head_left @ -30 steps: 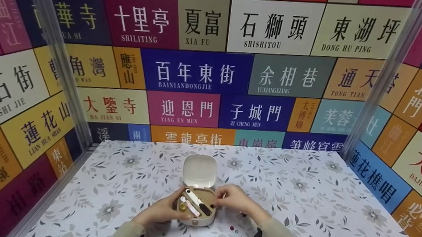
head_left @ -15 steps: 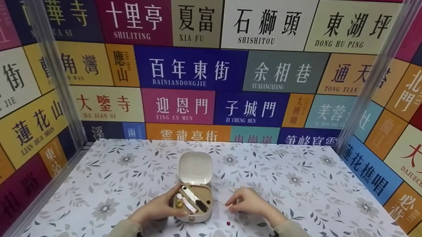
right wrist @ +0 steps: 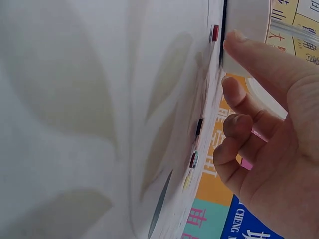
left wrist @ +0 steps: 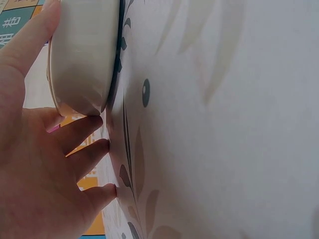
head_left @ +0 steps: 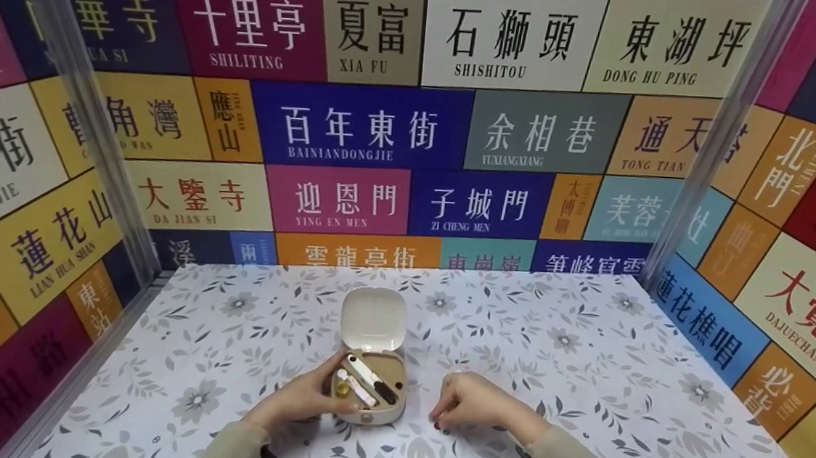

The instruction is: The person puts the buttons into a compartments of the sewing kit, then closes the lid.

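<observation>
A cream case (head_left: pixel 386 418) stands on the table with its lid (head_left: pixel 373 321) raised. My left hand (head_left: pixel 300 397) grips its left side, the thumb at the front edge and fingers along the side. Inside lie a slim white tool with a dark end (head_left: pixel 373 379), a pale pinkish piece (head_left: pixel 359 392) and a small yellow item (head_left: pixel 343 388). Right of the case, my right hand (head_left: pixel 473 403) is low over the table, fingers bent, at a small red button-like disc (head_left: pixel 437 426). In the right wrist view the thumb tip is just short of the red disc (right wrist: pixel 215 33); nothing is pinched.
Several more small discs lie on the tabletop, among them a dark one (right wrist: pixel 199 126) and a dark red one (right wrist: pixel 193 160). A floral cloth (head_left: pixel 571 373) covers the table. Panelled walls with clear corner posts (head_left: pixel 697 157) enclose its back and sides.
My right hand has left the case's right side, moved right, then lowered to the red disc on the table. The left hand keeps its hold on the case.
</observation>
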A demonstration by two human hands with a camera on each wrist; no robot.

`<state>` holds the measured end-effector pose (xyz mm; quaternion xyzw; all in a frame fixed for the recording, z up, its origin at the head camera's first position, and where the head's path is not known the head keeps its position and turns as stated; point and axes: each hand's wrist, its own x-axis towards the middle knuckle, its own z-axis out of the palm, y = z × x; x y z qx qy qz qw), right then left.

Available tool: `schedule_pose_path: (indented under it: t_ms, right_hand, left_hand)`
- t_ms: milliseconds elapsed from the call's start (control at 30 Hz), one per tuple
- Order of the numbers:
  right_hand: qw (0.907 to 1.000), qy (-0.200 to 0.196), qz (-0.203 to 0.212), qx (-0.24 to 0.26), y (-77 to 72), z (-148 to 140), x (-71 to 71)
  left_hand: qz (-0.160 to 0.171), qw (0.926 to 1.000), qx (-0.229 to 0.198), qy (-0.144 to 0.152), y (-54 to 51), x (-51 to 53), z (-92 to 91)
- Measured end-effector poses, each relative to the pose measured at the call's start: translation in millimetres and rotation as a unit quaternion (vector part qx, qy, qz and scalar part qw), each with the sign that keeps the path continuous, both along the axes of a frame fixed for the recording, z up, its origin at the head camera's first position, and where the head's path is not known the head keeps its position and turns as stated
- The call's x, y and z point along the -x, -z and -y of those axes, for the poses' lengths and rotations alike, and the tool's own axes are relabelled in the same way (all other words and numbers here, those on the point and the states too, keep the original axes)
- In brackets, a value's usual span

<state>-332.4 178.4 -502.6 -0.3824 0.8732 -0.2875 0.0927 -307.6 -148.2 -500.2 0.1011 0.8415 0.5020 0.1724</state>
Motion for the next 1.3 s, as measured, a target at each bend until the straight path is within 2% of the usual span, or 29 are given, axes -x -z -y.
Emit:
schedule_pose_path:
  t_ms: [67, 300, 700, 1067, 1300]
  right_hand:
    - [0.9999, 0.004, 0.004, -0.008, -0.6, 0, -1.1]
    - [0.9998, 0.011, 0.011, -0.014, -0.3, 2, -3.5]
    - [0.9993, 0.011, 0.002, -0.035, -4.5, 7, -1.8]
    - [0.9982, 0.012, -0.02, -0.055, -4.3, 11, -3.5]
    - [0.9955, -0.005, -0.064, -0.069, -6.2, 14, -3.7]
  left_hand:
    - [0.003, 1.0, -0.001, 0.0, -0.7, -0.3, -0.2]
    - [-0.022, 0.9997, -0.01, 0.003, -2.0, -3.8, 1.8]
    - [-0.004, 0.9999, 0.008, -0.007, -0.9, -1.1, 1.8]
    - [-0.005, 0.9999, -0.009, 0.007, 0.9, -1.4, 1.7]
    - [-0.035, 0.9988, -0.025, 0.026, -0.9, 1.5, 2.9]
